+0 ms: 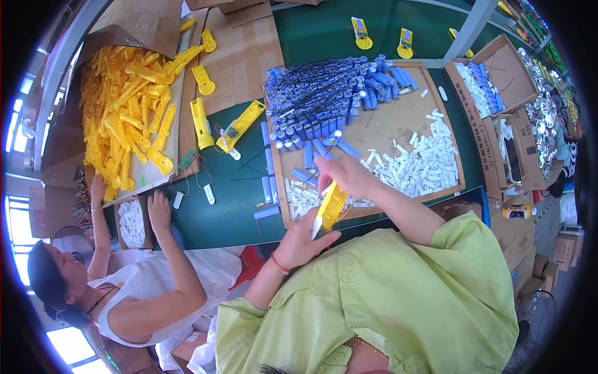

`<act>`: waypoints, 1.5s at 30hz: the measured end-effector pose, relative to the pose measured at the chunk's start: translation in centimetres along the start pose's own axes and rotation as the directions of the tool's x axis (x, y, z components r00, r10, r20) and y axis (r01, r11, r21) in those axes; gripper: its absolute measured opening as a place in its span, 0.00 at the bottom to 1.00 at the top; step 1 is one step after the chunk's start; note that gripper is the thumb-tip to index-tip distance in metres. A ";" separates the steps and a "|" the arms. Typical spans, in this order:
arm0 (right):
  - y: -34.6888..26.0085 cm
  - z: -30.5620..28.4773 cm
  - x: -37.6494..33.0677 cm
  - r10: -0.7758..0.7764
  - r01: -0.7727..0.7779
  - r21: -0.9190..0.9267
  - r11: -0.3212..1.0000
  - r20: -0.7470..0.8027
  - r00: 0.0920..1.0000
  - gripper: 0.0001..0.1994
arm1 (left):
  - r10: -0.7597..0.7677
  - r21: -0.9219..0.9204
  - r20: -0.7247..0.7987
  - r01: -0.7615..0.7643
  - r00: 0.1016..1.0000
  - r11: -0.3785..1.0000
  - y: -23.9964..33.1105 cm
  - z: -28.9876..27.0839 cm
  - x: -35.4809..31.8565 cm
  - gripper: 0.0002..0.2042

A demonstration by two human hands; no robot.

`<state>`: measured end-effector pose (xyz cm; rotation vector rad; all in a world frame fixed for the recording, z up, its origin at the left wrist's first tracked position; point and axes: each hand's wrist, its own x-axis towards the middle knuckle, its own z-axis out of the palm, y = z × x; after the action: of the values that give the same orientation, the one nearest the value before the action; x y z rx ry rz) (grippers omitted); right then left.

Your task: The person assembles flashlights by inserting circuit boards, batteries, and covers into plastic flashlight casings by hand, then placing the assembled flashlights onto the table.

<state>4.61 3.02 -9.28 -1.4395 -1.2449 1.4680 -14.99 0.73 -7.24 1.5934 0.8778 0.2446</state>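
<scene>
My left hand (pixel 301 242), with a red cord round its wrist, is closed round a long yellow plastic housing (pixel 332 206). The housing is tilted above the tray's front edge, and a white part (pixel 316 225) shows at its lower end. At its upper end my right hand (pixel 349 177) has its fingers bent together over it; something small and whitish shows at the fingertips, too little to name. Behind my hands, blue cylindrical battery cells (pixel 321 103) with dark wires are heaped on the wooden tray (pixel 389 124). Small white plastic pieces (pixel 417 163) lie scattered across its right side.
At left, a co-worker's hands (pixel 159 212) are near a box of white pieces (pixel 131 223) and a large pile of yellow housings (pixel 128 118). Further housings (pixel 200 123) and a circuit board (pixel 187 161) lie between us. Cardboard boxes (pixel 492 134) stand to the right.
</scene>
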 end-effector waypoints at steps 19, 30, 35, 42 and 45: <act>-1.2 3.3 -0.1 -0.193 0.197 -0.022 0.980 -0.335 0.922 0.09 | 0.279 -0.180 -0.410 -0.377 0.868 0.908 -2.8 -0.3 3.7 0.26; 1.6 5.0 -1.9 -0.611 0.391 -0.570 0.723 -0.262 0.747 0.09 | -0.065 -0.589 -0.386 -0.191 0.920 0.786 -2.8 0.4 4.5 0.20; 3.1 2.6 -1.2 -0.420 0.347 -0.257 0.902 -0.340 0.841 0.05 | -0.110 -0.607 -0.406 -0.178 0.907 0.774 -3.2 0.0 5.1 0.19; 7.1 -5.3 1.4 -0.341 -0.067 -0.797 0.601 -0.331 0.880 0.11 | -0.150 -0.677 -0.336 -0.127 0.930 0.725 -2.5 -0.3 4.9 0.16; 5.3 -6.8 0.1 -0.453 -0.045 -0.660 0.750 -0.562 0.692 0.12 | -0.128 -0.696 -0.317 -0.139 0.940 0.704 -2.4 -0.6 4.7 0.16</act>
<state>11.95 2.71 -13.75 -1.9343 -1.3727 0.1947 -13.06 4.23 -10.76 0.8181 0.8897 0.7945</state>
